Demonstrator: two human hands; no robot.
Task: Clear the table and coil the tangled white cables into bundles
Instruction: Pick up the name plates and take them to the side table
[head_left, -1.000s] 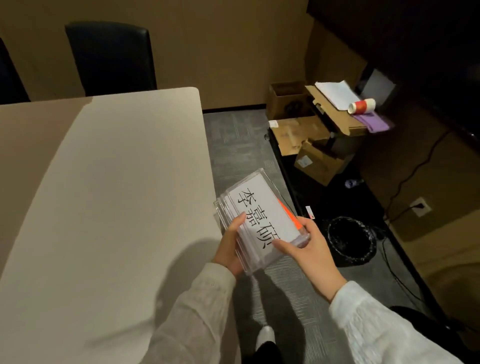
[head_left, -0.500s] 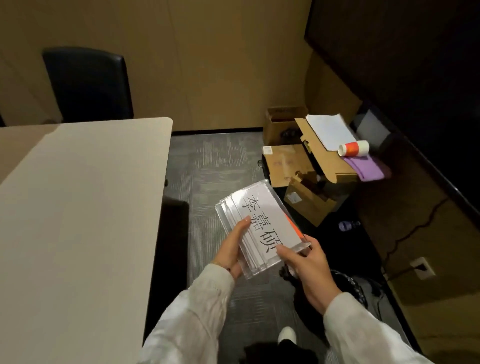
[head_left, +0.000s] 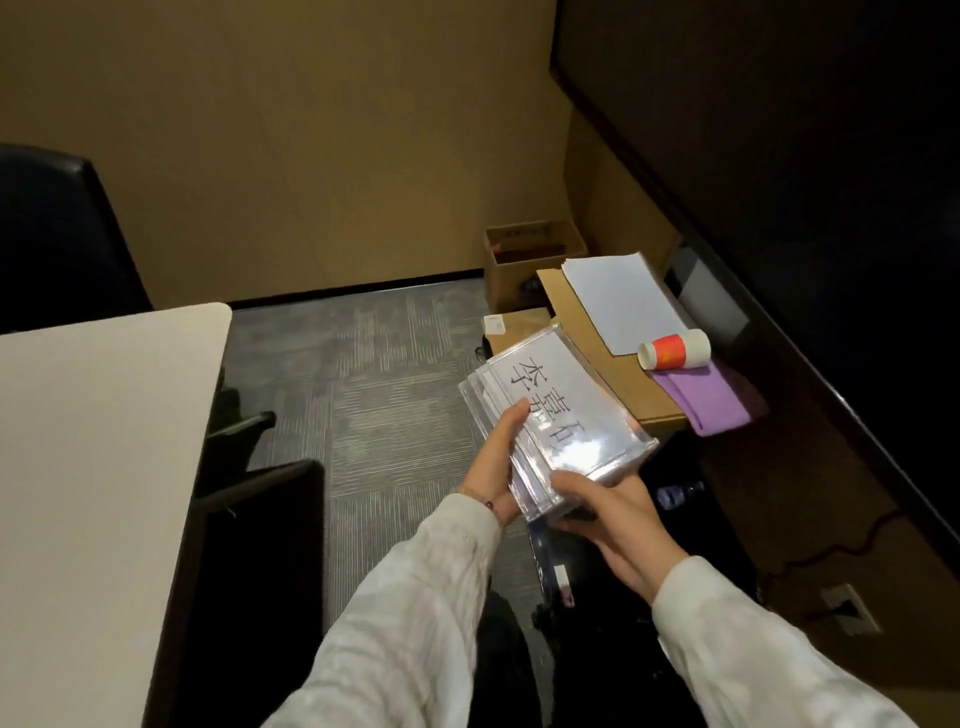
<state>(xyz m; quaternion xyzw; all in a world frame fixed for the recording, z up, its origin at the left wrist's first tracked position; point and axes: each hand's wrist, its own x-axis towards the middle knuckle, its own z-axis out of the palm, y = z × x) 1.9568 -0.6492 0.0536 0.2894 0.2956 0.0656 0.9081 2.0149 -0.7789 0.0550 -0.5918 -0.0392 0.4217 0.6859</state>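
Over the carpet (head_left: 374, 364), past the table (head_left: 93, 441) at nine o'clock, we hold a stack of clear name stands (head_left: 561, 415). Our left hand (head_left: 498, 457) grips its left edge, thumb on the top card; our right hand (head_left: 618, 525) cups the near end, fingers curled beneath. At two o'clock, cardboard (head_left: 613, 364) carries paper (head_left: 623, 301), a cup (head_left: 675, 349) and purple cloth (head_left: 706, 400). We see no cables.

Top clear name-card holder (head_left: 558, 415): white insert w/ large black Chinese chars, "李嘉" legible; third char partly lost in glare. Small label on cardboard box (head_left: 494, 325): too small to read.
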